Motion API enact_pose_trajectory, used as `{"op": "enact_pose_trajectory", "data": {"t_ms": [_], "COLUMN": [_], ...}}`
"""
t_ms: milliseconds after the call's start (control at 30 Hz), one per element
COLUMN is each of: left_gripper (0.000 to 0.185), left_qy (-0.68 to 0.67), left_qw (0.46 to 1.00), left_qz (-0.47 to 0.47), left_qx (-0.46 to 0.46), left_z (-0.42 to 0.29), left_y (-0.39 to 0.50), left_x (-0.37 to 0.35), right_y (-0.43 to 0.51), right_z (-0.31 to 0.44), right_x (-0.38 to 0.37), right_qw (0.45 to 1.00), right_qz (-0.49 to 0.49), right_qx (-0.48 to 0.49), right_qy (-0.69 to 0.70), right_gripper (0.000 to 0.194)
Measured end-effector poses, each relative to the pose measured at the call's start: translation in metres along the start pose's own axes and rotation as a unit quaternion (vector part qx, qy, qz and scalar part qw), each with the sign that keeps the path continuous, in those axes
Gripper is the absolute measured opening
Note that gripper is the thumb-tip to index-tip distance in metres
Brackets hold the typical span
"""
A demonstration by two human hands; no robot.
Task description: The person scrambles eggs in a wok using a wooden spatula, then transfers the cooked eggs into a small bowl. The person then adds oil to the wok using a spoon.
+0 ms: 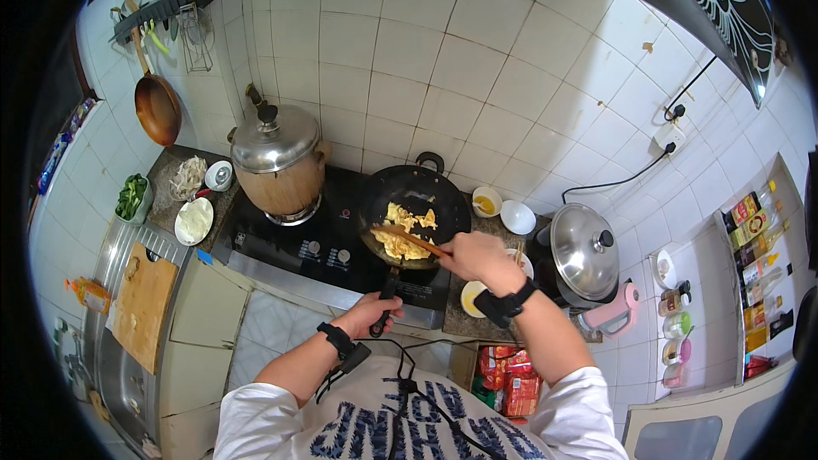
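A black wok (377, 195) sits on the right side of the black gas stove (275, 259). My left hand (370, 314) grips the wok's handle at the front. In my right hand (478, 255) is a wooden spatula (409, 237), its far end among pieces of cooked egg (397, 244) in the wok. Right of the wok stand a small bowl with yellow liquid (487, 202) and an empty-looking white bowl (518, 217). Another bowl holding something yellow (473, 299) is below my right wrist; a further bowl there is partly hidden by my forearm.
A tall lidded pot (278, 160) stands on the left burner. A lidded steel pot (583, 249) and pink jug (613, 312) are at right. Leafy greens (132, 198), a plate of white food (193, 221) and a cutting board (144, 306) are left. Red packages (521, 393) lie below.
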State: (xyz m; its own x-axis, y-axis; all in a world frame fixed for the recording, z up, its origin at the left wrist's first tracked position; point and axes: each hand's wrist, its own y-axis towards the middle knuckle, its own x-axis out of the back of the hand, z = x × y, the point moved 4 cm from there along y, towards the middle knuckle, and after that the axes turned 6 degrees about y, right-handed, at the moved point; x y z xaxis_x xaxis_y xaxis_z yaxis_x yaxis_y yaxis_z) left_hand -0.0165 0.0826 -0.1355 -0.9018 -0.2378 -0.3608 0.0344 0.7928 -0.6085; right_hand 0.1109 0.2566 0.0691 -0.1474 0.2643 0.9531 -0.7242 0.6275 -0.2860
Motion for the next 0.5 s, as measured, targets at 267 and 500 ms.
{"op": "enact_pose_trajectory", "data": {"t_ms": [267,500], "left_gripper": [0.029,0.026], "left_qy": [-0.003,-0.011], "left_qw": [1.000,1.000], "left_qz": [-0.002,0.002], "left_qx": [0.017,0.008], "left_z": [0.001,0.000], "left_y": [0.000,0.000], "left_x": [0.001,-0.001], "right_y": [-0.062,-0.027], "right_z": [-0.024,-0.027], "right_x": [0.077,0.038], "right_qw": [0.974,0.987], "right_qz": [0.003,0.001], "right_qx": [-0.038,-0.084], "right_qy": [-0.224,-0.138], "right_gripper": [0.022,0.030]}}
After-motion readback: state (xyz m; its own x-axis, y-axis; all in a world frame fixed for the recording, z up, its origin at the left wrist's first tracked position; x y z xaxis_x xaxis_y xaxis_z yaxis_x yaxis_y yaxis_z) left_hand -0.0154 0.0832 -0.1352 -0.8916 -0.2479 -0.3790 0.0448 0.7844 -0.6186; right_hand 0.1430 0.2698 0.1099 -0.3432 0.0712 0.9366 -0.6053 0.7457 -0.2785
